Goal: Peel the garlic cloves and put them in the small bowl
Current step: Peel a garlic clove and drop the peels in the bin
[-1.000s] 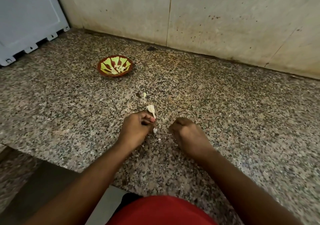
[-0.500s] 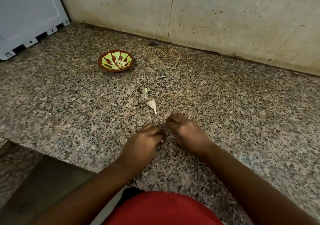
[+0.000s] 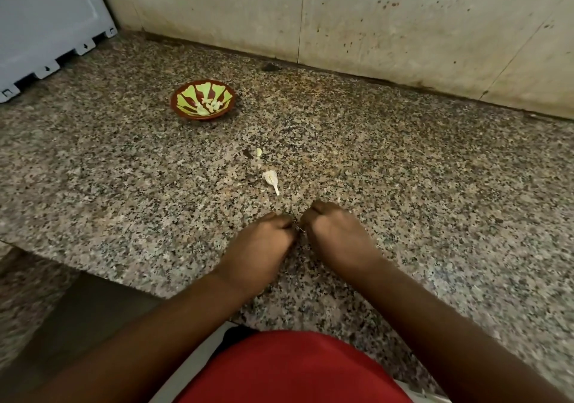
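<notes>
Curling knuckles-up, hands (image 3: 299,231) meet fingertip-to-fingertip on counter (image 3: 435,185).

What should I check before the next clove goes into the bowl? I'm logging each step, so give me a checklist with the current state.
1. Bowl upright on the counter, with room: ok; it holds a few pale peeled pieces.
2. Path from the hands to the bowl: ok; only a garlic piece with a stem and a small scrap lie between.
3. Both hands on one piece: cannot tell; the left hand and right hand are curled and meet, hiding what they hold.
4. Clove fully peeled: cannot tell; it is hidden.
5. Spare hand free: not ok.
</notes>
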